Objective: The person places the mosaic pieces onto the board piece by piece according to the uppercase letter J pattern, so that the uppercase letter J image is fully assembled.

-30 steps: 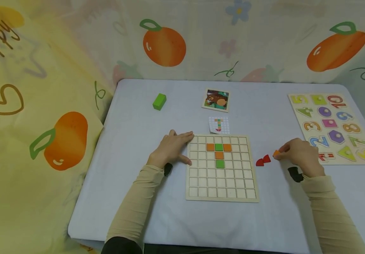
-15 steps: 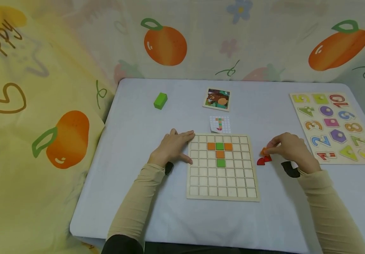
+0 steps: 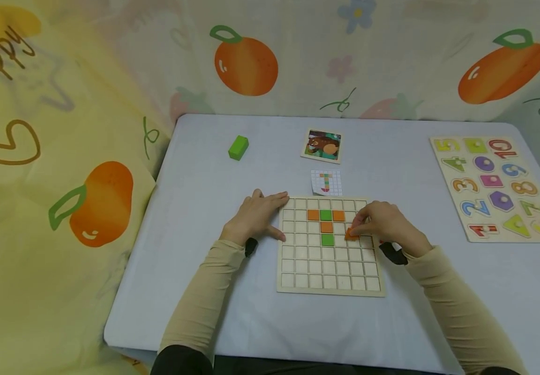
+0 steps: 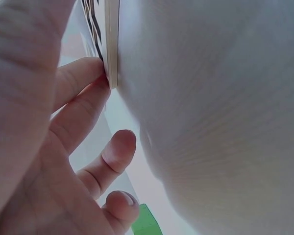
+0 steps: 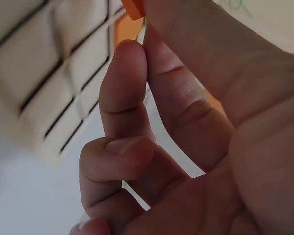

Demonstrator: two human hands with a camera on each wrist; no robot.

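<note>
A wooden grid board (image 3: 331, 294) lies on the table with square recesses. Three orange tiles (image 3: 326, 227) and two green tiles (image 3: 328, 240) sit in it, forming a T. My left hand (image 3: 253, 216) rests spread at the board's left side, and in the left wrist view its fingertips touch the board edge (image 4: 111, 44). Over the right part of the board, my right hand (image 3: 389, 224) pinches an orange piece (image 3: 351, 235) between thumb and fingers. That orange piece (image 5: 133, 7) is cut off at the top of the right wrist view.
Just beyond the board lies a paper pattern card (image 3: 326, 182), with a bear picture tile (image 3: 322, 146) behind it. A green block (image 3: 238, 148) stands at back left. At right is a number-and-shape puzzle board (image 3: 497, 187). Red pieces seen earlier are hidden behind the right hand.
My right hand has moved left, from beside the red pieces to over the board, carrying the orange piece. My left hand has stayed at the board's left side.
</note>
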